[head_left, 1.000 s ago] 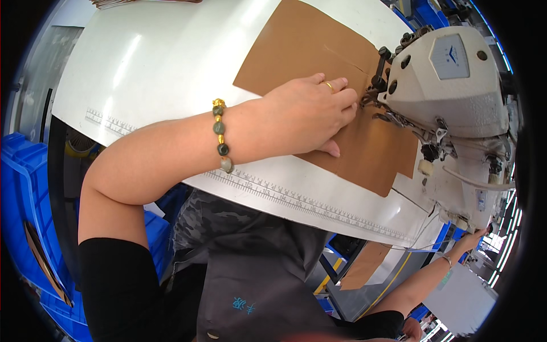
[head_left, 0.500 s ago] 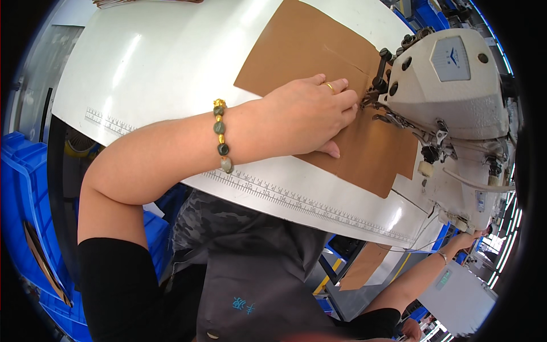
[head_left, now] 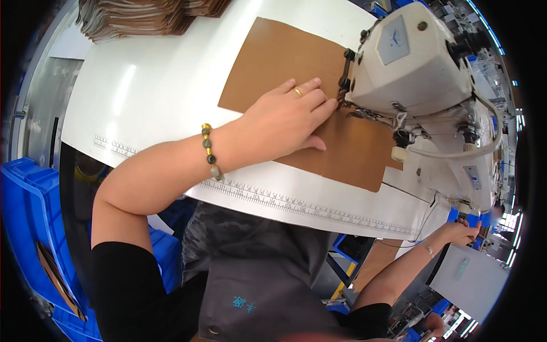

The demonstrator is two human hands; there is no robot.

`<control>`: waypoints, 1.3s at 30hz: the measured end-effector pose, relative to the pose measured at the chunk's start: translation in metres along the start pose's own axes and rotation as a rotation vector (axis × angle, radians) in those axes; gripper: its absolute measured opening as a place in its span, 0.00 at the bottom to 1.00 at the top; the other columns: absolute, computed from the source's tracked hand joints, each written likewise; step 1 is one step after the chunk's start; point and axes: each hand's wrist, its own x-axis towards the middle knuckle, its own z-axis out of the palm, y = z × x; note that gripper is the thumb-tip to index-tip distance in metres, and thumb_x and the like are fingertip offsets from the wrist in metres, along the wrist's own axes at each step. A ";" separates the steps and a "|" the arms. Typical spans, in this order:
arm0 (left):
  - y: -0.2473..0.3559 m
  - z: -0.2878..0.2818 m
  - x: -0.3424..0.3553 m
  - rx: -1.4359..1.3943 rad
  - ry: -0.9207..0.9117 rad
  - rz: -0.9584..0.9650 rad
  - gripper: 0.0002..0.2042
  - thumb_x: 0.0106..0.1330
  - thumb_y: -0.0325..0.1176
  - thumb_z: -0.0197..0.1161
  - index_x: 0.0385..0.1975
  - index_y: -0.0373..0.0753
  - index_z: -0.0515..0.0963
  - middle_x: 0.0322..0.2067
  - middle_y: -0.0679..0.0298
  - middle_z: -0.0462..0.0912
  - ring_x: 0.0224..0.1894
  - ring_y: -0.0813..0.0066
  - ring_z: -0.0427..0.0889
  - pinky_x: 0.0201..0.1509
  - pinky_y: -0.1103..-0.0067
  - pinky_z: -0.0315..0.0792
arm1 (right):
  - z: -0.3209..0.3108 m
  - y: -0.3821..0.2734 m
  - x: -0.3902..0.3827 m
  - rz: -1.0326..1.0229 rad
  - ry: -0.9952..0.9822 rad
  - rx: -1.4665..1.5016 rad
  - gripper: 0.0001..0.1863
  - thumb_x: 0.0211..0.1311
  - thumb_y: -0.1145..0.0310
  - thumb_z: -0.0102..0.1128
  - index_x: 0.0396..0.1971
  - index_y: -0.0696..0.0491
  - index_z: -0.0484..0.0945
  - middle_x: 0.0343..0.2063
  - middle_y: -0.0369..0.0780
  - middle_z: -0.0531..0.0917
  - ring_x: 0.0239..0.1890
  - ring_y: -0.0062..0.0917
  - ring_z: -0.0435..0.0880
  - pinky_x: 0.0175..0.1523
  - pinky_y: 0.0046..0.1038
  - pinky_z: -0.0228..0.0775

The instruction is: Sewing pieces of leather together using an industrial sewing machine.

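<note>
Left hand (head_left: 285,122) flat on brown sheet (head_left: 347,151)
Fingers spread beside the sewing machine (head_left: 424,85); right hand (head_left: 458,232) closed around its handwheel (head_left: 464,209).

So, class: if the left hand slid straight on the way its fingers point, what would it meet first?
Probably the sewing machine: the left hand lies flat on the brown sheet, fingertips almost at the needle area.

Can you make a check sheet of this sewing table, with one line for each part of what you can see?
Surface: white table with a ruler strip along its near edge.
Job's things: brown sheet lying flat, running under the sewing machine.
Clutter: stack of brown sheets at the far edge.
Hands: left hand flat on the sheet; right hand low by the machine's end.
Cables: cord on the machine.
Surroundings: blue crate.
</note>
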 end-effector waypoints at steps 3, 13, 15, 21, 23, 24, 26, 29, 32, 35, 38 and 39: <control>-0.001 0.006 0.010 -0.015 0.142 -0.097 0.21 0.64 0.43 0.66 0.52 0.38 0.77 0.49 0.58 0.77 0.61 0.58 0.73 0.65 0.63 0.68 | 0.000 -0.053 -0.091 -0.475 -0.151 0.041 0.16 0.74 0.65 0.49 0.38 0.62 0.81 0.34 0.46 0.85 0.30 0.29 0.83 0.30 0.23 0.71; 0.000 0.009 0.021 0.016 0.156 -0.125 0.04 0.65 0.34 0.61 0.32 0.42 0.78 0.35 0.64 0.75 0.42 0.64 0.73 0.45 0.70 0.65 | 0.066 -0.160 -0.246 -1.219 -1.341 0.047 0.29 0.42 0.78 0.70 0.50 0.45 0.85 0.29 0.34 0.85 0.23 0.29 0.80 0.31 0.31 0.73; 0.000 0.010 0.021 0.026 0.140 -0.102 0.04 0.66 0.33 0.60 0.31 0.41 0.76 0.33 0.64 0.74 0.40 0.66 0.73 0.44 0.71 0.65 | 0.077 -0.161 -0.254 -1.266 -1.245 0.067 0.30 0.42 0.77 0.70 0.52 0.44 0.84 0.32 0.32 0.86 0.28 0.28 0.83 0.38 0.32 0.75; -0.001 -0.003 0.017 0.050 0.068 -0.063 0.10 0.65 0.38 0.62 0.38 0.39 0.79 0.36 0.64 0.76 0.42 0.67 0.74 0.44 0.73 0.66 | 0.088 -0.144 -0.272 -1.220 -1.063 0.248 0.08 0.53 0.72 0.68 0.35 0.46 0.86 0.15 0.32 0.74 0.14 0.25 0.72 0.19 0.27 0.64; 0.011 -0.006 0.011 0.085 0.053 -0.047 0.15 0.63 0.42 0.64 0.43 0.39 0.79 0.42 0.65 0.77 0.44 0.67 0.74 0.45 0.73 0.66 | 0.087 -0.136 -0.276 -1.202 -1.054 0.275 0.03 0.53 0.71 0.68 0.29 0.47 0.84 0.14 0.32 0.73 0.15 0.25 0.72 0.19 0.27 0.64; 0.016 -0.007 0.009 0.128 0.030 -0.036 0.21 0.61 0.46 0.66 0.49 0.39 0.79 0.49 0.65 0.78 0.47 0.66 0.75 0.47 0.73 0.67 | 0.086 -0.133 -0.280 -1.206 -1.108 0.165 0.15 0.48 0.73 0.68 0.39 0.45 0.85 0.29 0.32 0.80 0.28 0.25 0.79 0.35 0.29 0.70; 0.023 -0.010 0.006 0.178 -0.006 -0.067 0.26 0.60 0.51 0.65 0.53 0.39 0.78 0.51 0.65 0.78 0.48 0.67 0.75 0.48 0.73 0.67 | 0.085 -0.128 -0.282 -1.207 -1.161 0.050 0.27 0.44 0.76 0.68 0.49 0.43 0.86 0.44 0.32 0.87 0.42 0.25 0.87 0.52 0.32 0.76; 0.026 -0.012 0.005 0.250 -0.053 -0.098 0.34 0.58 0.58 0.62 0.58 0.39 0.77 0.53 0.64 0.77 0.51 0.68 0.74 0.50 0.72 0.66 | 0.086 -0.125 -0.281 -1.301 -1.197 0.032 0.25 0.44 0.75 0.68 0.48 0.43 0.86 0.40 0.31 0.87 0.38 0.23 0.86 0.46 0.27 0.77; 0.024 -0.013 0.005 0.277 -0.045 -0.102 0.36 0.58 0.62 0.60 0.59 0.39 0.77 0.53 0.61 0.77 0.52 0.66 0.73 0.50 0.70 0.65 | 0.081 -0.130 -0.280 -1.328 -1.198 -0.007 0.26 0.45 0.74 0.67 0.50 0.44 0.84 0.32 0.29 0.83 0.32 0.21 0.84 0.37 0.24 0.74; 0.021 -0.013 0.004 0.313 -0.057 -0.102 0.39 0.58 0.66 0.58 0.60 0.39 0.76 0.57 0.59 0.75 0.53 0.65 0.73 0.51 0.69 0.65 | 0.075 -0.136 -0.278 -1.175 -1.463 0.067 0.29 0.46 0.73 0.66 0.53 0.42 0.82 0.25 0.29 0.77 0.27 0.23 0.79 0.31 0.27 0.71; 0.017 -0.013 0.004 0.343 -0.076 -0.097 0.42 0.57 0.69 0.56 0.61 0.39 0.75 0.62 0.57 0.73 0.53 0.65 0.72 0.52 0.69 0.64 | 0.073 -0.138 -0.277 -1.127 -1.475 0.154 0.31 0.45 0.73 0.67 0.55 0.39 0.81 0.23 0.31 0.74 0.25 0.25 0.77 0.30 0.29 0.70; 0.017 -0.013 0.004 0.346 -0.084 -0.098 0.42 0.58 0.70 0.54 0.62 0.39 0.76 0.64 0.56 0.73 0.53 0.65 0.72 0.52 0.69 0.64 | 0.072 -0.139 -0.277 -1.112 -1.508 0.143 0.32 0.45 0.73 0.67 0.56 0.38 0.81 0.23 0.31 0.75 0.25 0.25 0.78 0.31 0.29 0.70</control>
